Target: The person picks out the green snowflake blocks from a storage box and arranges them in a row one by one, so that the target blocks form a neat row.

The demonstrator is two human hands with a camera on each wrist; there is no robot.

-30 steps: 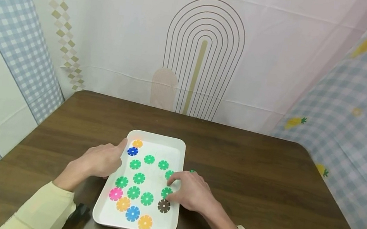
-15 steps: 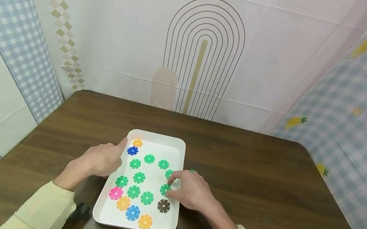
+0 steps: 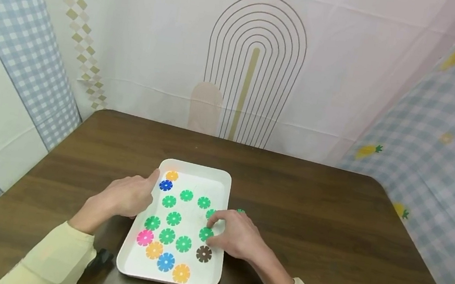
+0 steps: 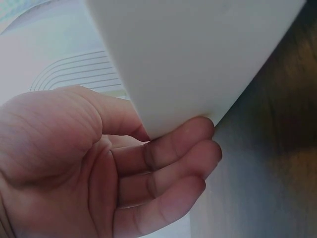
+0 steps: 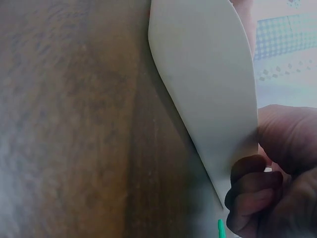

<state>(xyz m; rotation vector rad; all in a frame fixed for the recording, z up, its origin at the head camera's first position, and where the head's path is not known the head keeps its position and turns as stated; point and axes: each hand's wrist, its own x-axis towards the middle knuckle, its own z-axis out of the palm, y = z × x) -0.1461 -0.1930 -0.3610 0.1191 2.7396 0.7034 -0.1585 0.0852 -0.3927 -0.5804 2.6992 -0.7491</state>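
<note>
A white tray (image 3: 174, 275) lies on the table, with several notched plastic snowflake discs flat in it. My left hand (image 3: 128, 196) is at its left side; in the left wrist view the thumb goes over the rim while curled fingers (image 4: 173, 153) press the outer wall. My right hand (image 3: 238, 235) reaches over the right rim, thumb and index finger at either side of a green snowflake disc (image 3: 206, 234). Its other fingers (image 5: 252, 188) curl against the outer wall. A brown disc (image 3: 204, 254) lies just nearer than the thumb. Another green disc (image 3: 210, 214) is partly hidden beyond the index finger.
More green discs (image 3: 174, 218) form a loose ring. Pink (image 3: 145, 237), orange (image 3: 154, 250), light blue (image 3: 165, 262) and dark blue (image 3: 166, 185) discs lie around them. One green disc (image 3: 240, 211) lies outside the tray, behind my right hand. Cloth hangs behind the brown table (image 3: 309, 212).
The green disc at my right thumb and index finger has shifted slightly away from the brown disc. My left hand stays at the tray's side. The head view has tilted slightly.
</note>
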